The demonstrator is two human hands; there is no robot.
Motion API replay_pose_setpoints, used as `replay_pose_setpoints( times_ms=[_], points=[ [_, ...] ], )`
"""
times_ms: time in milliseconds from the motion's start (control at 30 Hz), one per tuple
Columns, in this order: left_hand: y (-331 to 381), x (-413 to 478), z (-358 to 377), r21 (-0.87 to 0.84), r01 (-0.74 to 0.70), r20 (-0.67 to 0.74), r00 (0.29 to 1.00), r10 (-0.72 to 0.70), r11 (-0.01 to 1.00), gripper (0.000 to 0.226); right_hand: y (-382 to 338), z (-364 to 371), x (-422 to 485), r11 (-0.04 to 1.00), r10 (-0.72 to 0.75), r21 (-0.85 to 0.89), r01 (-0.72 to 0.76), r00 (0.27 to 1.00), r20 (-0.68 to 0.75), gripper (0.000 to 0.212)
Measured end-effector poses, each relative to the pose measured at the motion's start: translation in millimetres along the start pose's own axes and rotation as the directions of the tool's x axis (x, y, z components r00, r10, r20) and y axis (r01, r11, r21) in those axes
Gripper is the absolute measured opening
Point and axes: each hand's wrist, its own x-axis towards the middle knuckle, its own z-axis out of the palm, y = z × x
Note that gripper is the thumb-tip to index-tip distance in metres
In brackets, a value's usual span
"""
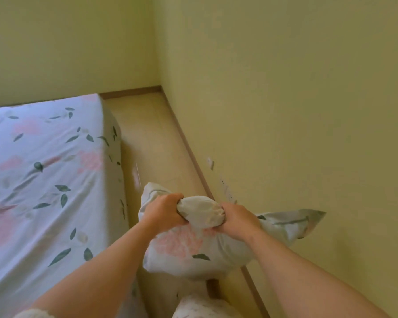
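A pillow [200, 214] in a floral pillowcase [184, 246] with pink flowers and green leaves hangs in the air over the floor strip beside the bed. My left hand [163, 211] grips the case's bunched edge on the left. My right hand [236, 219] grips it on the right. Between the two hands a plain off-white bulge of the pillow shows. One corner of the case [308, 219] sticks out to the right toward the wall.
A bed [44, 180] with a matching floral sheet fills the left. A narrow strip of beige floor [156, 143] runs between the bed and the yellow wall [285, 88], with a brown skirting board [193, 157] along its base. A wall socket [210, 162] sits low on the wall.
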Motion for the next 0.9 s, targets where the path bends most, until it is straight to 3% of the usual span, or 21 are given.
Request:
replay_pose_setpoints(
  times_ms=[200, 367, 533, 900],
  points=[
    [-6, 120, -48, -0.007, 0.088, -0.015, 0.996, -0.088, 0.996, 0.028, -15, -59, 131, 0.997, -0.069, 0.032, 0.068, 0.996, 0.049, 0.044],
    [-31, 176, -86, -0.07, 0.232, -0.088, 0.967, -0.238, 0.97, 0.025, -56, -89, 220, 0.99, -0.128, -0.041, 0.133, 0.986, 0.11, 0.039],
    [-88, 222, -119, -0.193, 0.333, -0.167, 0.916, -0.365, 0.923, 0.034, -118, -96, 302, 0.966, -0.21, -0.114, 0.231, 0.962, 0.172, 0.032],
    [-244, 385, -259, -0.277, 0.367, -0.158, 0.894, -0.419, 0.888, 0.035, -295, -123, 515, 0.945, -0.206, -0.191, 0.265, 0.937, 0.28, 0.029]
  ],
)
